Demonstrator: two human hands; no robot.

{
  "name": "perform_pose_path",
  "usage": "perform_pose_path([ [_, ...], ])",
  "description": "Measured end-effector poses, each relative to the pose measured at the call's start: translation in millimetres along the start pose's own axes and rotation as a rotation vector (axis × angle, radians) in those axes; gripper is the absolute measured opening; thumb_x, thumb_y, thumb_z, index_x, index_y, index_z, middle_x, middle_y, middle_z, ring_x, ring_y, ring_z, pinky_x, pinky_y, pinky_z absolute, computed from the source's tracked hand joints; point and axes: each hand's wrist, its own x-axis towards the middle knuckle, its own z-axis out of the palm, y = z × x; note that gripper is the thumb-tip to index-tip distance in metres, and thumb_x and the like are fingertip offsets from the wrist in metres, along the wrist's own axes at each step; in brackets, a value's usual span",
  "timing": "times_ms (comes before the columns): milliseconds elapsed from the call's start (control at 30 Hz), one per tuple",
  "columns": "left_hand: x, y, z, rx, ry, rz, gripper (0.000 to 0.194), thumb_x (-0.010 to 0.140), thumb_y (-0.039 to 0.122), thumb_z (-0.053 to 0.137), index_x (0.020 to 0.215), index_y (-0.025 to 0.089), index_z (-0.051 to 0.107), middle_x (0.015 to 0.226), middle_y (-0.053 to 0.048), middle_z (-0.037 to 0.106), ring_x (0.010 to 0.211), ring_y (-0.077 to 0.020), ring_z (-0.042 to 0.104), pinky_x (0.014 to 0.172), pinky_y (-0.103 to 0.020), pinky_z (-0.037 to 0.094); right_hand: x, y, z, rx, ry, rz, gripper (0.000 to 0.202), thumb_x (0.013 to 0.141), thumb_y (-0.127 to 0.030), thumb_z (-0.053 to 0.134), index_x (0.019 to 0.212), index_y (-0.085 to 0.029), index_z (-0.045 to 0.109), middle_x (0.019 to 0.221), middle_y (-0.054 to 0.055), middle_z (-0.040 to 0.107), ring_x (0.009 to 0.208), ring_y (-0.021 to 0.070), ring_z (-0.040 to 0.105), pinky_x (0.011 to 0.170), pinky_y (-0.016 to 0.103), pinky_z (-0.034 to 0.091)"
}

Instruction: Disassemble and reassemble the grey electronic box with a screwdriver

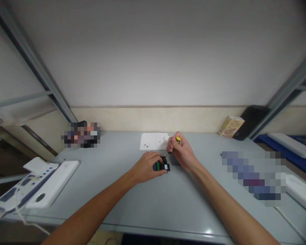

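My left hand [148, 167] is closed around a small black device [164, 167] with a green circuit board [158, 165] showing, low over the grey table. A screwdriver [178, 140] with a yellow-capped handle is gripped in my right hand [181, 151]. Its thin shaft slants down to the left and meets the device; the exact spot of contact is too small to make out. Partly hidden under my right hand lies a dark flat piece [176, 160]. Just behind my hands is a white sheet of paper [153, 140] with several tiny dark bits on it.
At the left are a white power strip [17, 190] with cables and a white slab-shaped device [53, 185]. A blurred-out item [81, 134] stands at the back left. A yellow box [231, 127] and a black speaker-like object [252, 120] stand back right; another blurred item [252, 177] lies right.
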Motion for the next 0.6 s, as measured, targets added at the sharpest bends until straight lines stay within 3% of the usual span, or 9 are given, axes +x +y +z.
perform_pose_path([
  [100,0.1,0.3,0.0,0.004,-0.003,-0.008,0.031,0.085,0.048,0.072,0.095,0.02,0.065,0.109,-0.007,0.07,0.105,-0.024,0.063,0.097,-0.039,0.046,1.7,1.6,0.8,0.066,0.019,0.01,0.026,0.092,-0.052,0.061,0.099,-0.028,0.059,0.066,-0.005,0.041,0.057,0.0124,0.039,0.059,0.026,0.037],
  [200,0.2,-0.3,0.5,0.008,0.004,-0.003,0.03,0.084,0.047,0.073,0.094,0.02,0.065,0.111,-0.007,0.07,0.106,-0.0238,0.063,0.098,-0.04,0.046,2.8,0.4,1.4,0.118,0.014,0.045,0.036,0.096,-0.057,0.051,0.114,-0.028,0.063,0.073,-0.002,0.047,0.064,0.0145,0.046,0.065,0.029,0.042],
  [400,0.2,-1.1,0.2,0.009,0.013,0.014,0.029,0.084,0.047,0.073,0.093,0.02,0.066,0.115,-0.008,0.069,0.107,-0.0244,0.063,0.099,-0.04,0.047,-2.8,-4.9,2.5,-0.011,-0.055,0.033,0.021,0.091,-0.044,0.064,0.093,-0.023,0.066,0.095,0.004,0.062,0.084,0.0175,0.057,0.078,0.031,0.044],
  [500,-0.1,-1.9,0.3,0.006,0.022,0.026,0.03,0.084,0.047,0.074,0.094,0.02,0.066,0.115,-0.008,0.069,0.108,-0.0245,0.063,0.099,-0.041,0.047,-4.7,-3.3,3.3,0.009,-0.067,0.038,0.019,0.088,-0.042,0.069,0.09,-0.025,0.06,0.083,0.001,0.059,0.076,0.016,0.055,0.073,0.029,0.044],
  [600,-0.3,-3.1,1.3,0.009,0.023,0.031,0.03,0.084,0.047,0.074,0.093,0.02,0.066,0.114,-0.007,0.069,0.106,-0.0238,0.063,0.098,-0.04,0.047,-2.6,0.9,3.4,0.063,-0.045,0.029,0.02,0.09,-0.044,0.067,0.088,-0.026,0.056,0.067,-0.004,0.044,0.062,0.0126,0.046,0.062,0.025,0.04],
])
